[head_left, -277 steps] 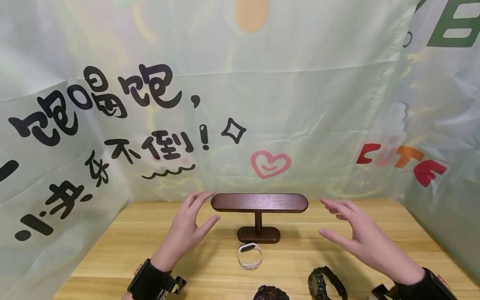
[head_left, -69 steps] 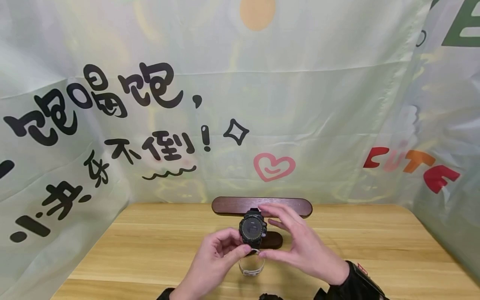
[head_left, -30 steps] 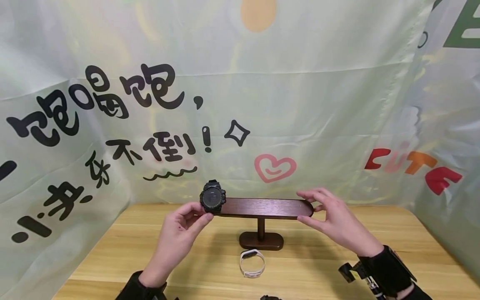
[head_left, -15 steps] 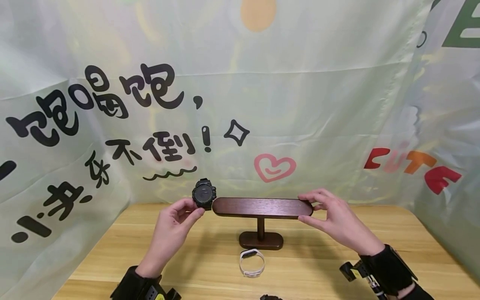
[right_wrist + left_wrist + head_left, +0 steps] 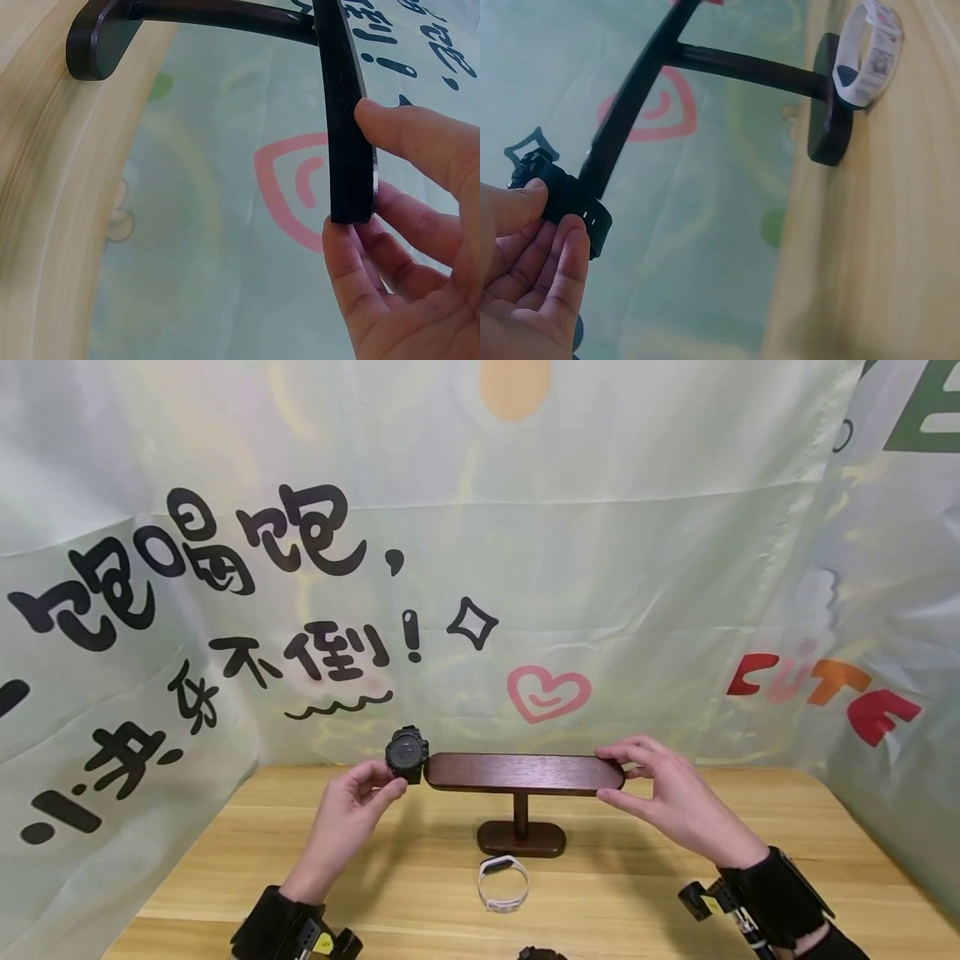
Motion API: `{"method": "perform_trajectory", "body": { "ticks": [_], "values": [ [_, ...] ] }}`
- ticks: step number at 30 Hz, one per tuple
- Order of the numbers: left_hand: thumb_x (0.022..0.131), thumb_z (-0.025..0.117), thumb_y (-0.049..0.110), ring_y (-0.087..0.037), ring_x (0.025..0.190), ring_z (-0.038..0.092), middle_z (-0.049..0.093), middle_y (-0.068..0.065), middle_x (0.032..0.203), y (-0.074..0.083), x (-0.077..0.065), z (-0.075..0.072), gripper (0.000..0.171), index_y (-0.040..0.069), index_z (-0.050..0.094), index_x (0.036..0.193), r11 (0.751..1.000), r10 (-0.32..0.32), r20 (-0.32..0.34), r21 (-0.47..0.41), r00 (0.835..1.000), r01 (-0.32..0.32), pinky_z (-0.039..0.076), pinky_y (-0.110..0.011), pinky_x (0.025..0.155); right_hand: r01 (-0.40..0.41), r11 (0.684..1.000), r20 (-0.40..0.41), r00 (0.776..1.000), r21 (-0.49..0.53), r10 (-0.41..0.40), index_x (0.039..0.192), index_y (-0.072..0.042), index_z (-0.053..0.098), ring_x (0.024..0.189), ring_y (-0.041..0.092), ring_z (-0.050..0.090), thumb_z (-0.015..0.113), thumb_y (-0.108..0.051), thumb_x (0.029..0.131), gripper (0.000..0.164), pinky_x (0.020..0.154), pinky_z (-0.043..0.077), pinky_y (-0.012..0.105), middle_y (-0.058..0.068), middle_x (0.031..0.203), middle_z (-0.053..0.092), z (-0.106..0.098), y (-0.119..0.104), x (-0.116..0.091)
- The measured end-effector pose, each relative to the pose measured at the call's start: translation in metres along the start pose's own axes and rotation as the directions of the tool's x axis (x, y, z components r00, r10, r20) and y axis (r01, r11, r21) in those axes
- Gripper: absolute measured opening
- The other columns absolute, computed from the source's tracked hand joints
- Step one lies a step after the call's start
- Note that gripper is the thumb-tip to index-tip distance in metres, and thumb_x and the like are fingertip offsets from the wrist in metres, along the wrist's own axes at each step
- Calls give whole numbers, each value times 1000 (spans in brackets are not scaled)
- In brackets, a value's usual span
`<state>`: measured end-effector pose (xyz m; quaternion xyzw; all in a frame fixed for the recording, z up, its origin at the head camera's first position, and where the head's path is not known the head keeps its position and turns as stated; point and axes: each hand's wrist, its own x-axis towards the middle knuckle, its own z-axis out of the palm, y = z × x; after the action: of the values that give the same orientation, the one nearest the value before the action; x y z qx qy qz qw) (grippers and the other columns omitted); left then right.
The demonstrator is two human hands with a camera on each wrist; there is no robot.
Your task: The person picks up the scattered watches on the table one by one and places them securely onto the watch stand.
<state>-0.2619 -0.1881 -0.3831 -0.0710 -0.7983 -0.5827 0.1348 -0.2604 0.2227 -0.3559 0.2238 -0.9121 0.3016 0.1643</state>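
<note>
My left hand point(image 5: 352, 810) pinches a black wristwatch point(image 5: 407, 753) by its strap, thumb on one side and fingers on the other. The watch is held at the left end of a dark wooden T-shaped display stand point(image 5: 517, 774), its round dial facing me. In the left wrist view, the closed strap point(image 5: 592, 217) hangs as a loop right by the tip of the bar. My right hand point(image 5: 675, 797) grips the bar's right end between thumb and fingers. The right wrist view shows the thumb point(image 5: 382, 120) on one face of the bar point(image 5: 349, 135) and fingers at its end.
A white fitness band point(image 5: 504, 885) stands on the wooden table point(image 5: 300, 827) just in front of the stand's base. Part of another dark watch point(image 5: 542, 953) shows at the bottom edge. A printed cloth point(image 5: 637, 610) hangs close behind the table.
The black watch, earlier held in both hands before the stand, has moved left to the bar's left end in my left hand. My right hand has let it go and taken the bar's right end.
</note>
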Motion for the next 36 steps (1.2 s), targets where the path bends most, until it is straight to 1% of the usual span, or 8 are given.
{"method": "perform_trajectory", "body": {
  "ticks": [6,8,14,27,32,36],
  "values": [
    [96,78,5,-8,89,74,76,-16,102,-7,0,5,11,-3,72,101,1000,2,44,-8,999,-2,63,-20,87,8,1000,7,1000,0,-8,135,-16,72,113,24,71,83,-30,96,43,94,62,41,1,129,69,-1,0,-1],
    [96,78,5,-8,88,75,77,-16,100,-7,-1,6,11,-3,72,100,1000,8,53,-10,999,-7,63,-20,86,11,1000,2,1000,0,-11,135,-16,72,113,24,71,83,-30,96,43,93,62,40,1,129,69,-1,0,-1],
    [95,78,3,-10,88,77,79,-17,100,-8,-3,12,10,-3,72,99,1000,4,70,-29,998,-2,65,-23,87,11,1000,-1,1000,7,-11,135,-16,73,112,23,70,83,-31,96,43,91,62,35,0,128,69,0,1,-1],
    [94,78,1,-11,88,77,78,-16,99,-7,-8,23,9,-2,72,99,999,-3,94,-50,996,8,65,-21,87,-1,1000,6,1000,5,1,136,-18,72,114,22,70,82,-33,96,43,92,61,37,0,130,69,-1,1,-1],
    [93,79,1,-17,89,78,77,-18,101,-7,-8,25,18,-2,69,108,997,1,81,-77,997,5,66,-23,86,5,1000,4,1000,4,-5,135,-18,72,114,23,70,82,-33,97,43,92,61,36,0,130,69,-1,1,-1],
    [94,78,-2,-16,88,79,77,-21,103,-7,-8,25,34,1,62,123,994,0,88,-108,996,10,67,-27,85,6,1000,4,1000,7,-6,135,-17,72,115,22,70,82,-32,96,43,92,61,36,0,130,69,-1,2,-1]
  ]
}}
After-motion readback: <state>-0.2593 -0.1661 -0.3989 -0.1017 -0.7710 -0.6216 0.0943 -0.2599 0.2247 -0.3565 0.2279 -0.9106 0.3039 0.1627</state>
